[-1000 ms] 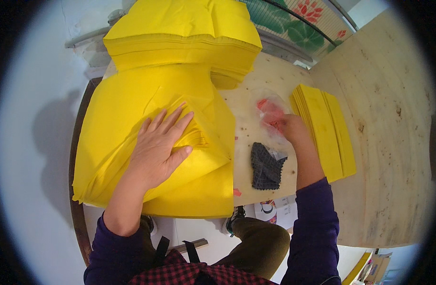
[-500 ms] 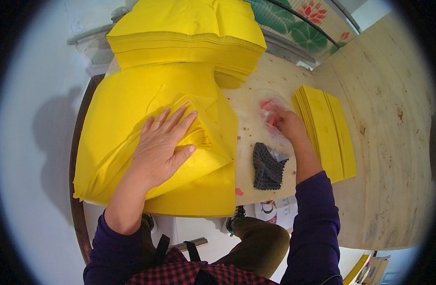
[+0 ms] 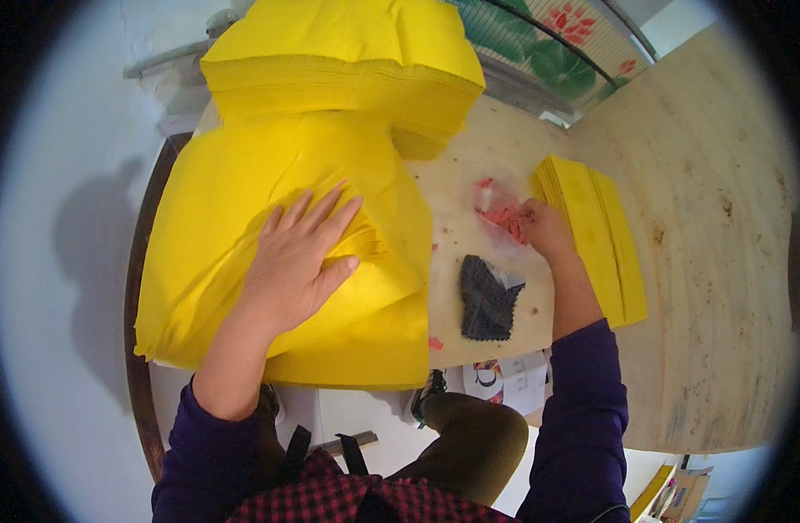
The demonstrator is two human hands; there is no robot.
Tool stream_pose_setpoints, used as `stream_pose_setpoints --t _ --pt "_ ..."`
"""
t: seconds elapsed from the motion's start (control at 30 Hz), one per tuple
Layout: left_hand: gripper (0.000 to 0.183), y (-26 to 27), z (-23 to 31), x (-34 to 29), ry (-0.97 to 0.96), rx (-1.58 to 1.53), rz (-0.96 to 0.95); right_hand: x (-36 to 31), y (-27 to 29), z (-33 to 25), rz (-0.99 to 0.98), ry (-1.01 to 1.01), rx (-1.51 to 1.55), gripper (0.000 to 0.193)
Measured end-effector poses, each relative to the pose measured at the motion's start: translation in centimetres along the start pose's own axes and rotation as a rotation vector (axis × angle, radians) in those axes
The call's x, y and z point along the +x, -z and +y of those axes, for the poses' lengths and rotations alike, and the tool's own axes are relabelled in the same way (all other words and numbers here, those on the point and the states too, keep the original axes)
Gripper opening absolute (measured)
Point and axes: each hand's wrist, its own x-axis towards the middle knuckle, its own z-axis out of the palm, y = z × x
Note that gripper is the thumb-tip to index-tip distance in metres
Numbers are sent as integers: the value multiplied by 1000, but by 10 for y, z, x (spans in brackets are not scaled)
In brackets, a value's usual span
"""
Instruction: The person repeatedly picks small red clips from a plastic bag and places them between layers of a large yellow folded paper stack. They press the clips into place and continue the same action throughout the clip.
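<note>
Furthest left, a broad stack of yellow sheets (image 3: 243,218) lies on the pale surface (image 3: 456,231), its long axis running away from the person toward the far wall, its near edge overhanging the surface's front. The left hand (image 3: 299,257) lies flat on top of it, palm down, fingers spread and pointing up and to the right; this grip is wide open and presses rather than holds, next to a ridge of rumpled sheet edges. Behind it sits a second, taller yellow stack (image 3: 347,70). To the right, on bare surface, lies a small dark cloth piece (image 3: 487,298). Just beyond is a clear bag of red bits (image 3: 497,205), and the right hand (image 3: 544,228) has its fingers curled narrowly at it; whether they actually pinch anything I cannot tell. Furthest right lies a narrow pile of folded yellow sheets (image 3: 596,235), long axis running front to back, just beside that hand.
</note>
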Motion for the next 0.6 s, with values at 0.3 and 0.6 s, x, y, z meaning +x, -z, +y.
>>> stream_pose_setpoints --t 0.3,0.6 --pt "66 -5 0 -4 0 39 25 -101 40 -48 -58 -243 792 8" --pt "70 -5 0 -3 4 44 8 -150 28 -113 -348 -210 1053 10"
